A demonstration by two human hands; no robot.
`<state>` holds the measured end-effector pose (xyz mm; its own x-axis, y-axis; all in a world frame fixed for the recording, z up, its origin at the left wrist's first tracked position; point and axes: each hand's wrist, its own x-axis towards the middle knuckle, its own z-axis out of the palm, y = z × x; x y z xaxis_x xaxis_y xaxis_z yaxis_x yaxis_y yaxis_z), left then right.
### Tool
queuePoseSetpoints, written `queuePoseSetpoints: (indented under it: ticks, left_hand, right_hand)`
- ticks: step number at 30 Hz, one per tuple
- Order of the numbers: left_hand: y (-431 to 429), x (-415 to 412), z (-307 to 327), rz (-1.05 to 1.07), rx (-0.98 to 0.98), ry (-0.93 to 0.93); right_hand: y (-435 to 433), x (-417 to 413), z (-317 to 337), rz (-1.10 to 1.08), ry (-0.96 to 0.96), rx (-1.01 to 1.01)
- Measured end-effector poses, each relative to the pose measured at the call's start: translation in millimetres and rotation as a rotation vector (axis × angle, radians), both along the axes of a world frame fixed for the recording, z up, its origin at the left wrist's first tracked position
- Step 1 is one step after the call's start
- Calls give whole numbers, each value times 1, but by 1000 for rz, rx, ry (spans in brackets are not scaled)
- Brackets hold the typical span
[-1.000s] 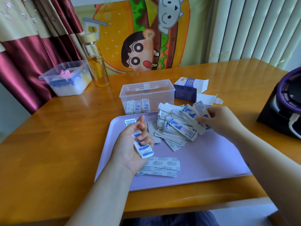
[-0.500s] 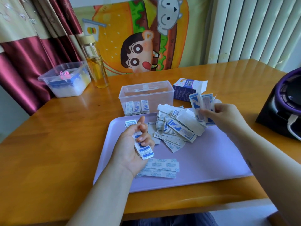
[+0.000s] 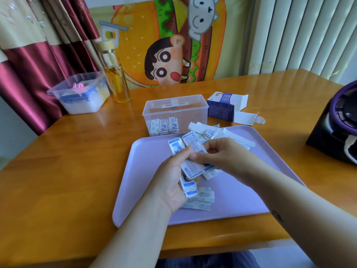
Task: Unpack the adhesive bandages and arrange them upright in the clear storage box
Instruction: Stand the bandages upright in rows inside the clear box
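Wooden table (image 3: pixel 77 171), purple tray (image 3: pixel 241 190); over tray, left hand (image 3: pixel 172 186) clasps bandage stack (image 3: pixel 191 170); right hand (image 3: pixel 222 157) pinches strips (image 3: pixel 194 143) onto it, probably batching for clear storage box (image 3: pixel 174 98) behind tray.

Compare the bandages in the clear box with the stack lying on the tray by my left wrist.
The bandages in the clear storage box stand upright in a row against its front wall; the stack on the purple tray lies flat. The boxed ones are untouched; the stack is partly hidden behind the left hand. Both have blue-and-white wrappers.
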<state>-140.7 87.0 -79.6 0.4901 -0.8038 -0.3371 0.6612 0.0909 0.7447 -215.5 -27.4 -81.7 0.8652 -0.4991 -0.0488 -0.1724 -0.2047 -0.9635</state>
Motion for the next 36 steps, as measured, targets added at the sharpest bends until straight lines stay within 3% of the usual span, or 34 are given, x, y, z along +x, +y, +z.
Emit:
queuePoseSetpoints:
  ticks: [5,16,20,22,24,26,28,30,33,36]
  left_hand:
    - [0,2,-3,40,1,44]
    - [3,5,-9,-74,-109,190]
    - [2,2,-3,-56,-91,183]
    - [1,2,-1,-12,-96,223]
    - [3,5,0,69,-95,297]
    - [5,9,-1,123,-120,374]
    - [6,14,-3,136,-134,403]
    - [6,16,-4,114,-132,407]
    - [6,17,-7,89,-126,395]
    - [6,19,-9,96,-114,385]
  right_hand:
    - [11,-3,8,-88,-186,118]
    - [30,3,0,-209,2,-562]
    - [27,-1,4,-111,17,-801]
    - [13,-1,6,-117,-38,-734]
    - [-15,-1,3,-261,-35,-655]
    - [-46,-5,-5,-400,132,-695]
    - [-66,-9,-14,-412,348,-689]
    - [-71,-9,-22,-375,436,-618]
    - [-71,-6,-27,-357,354,-525]
    - [-68,-9,-20,-327,302,-556]
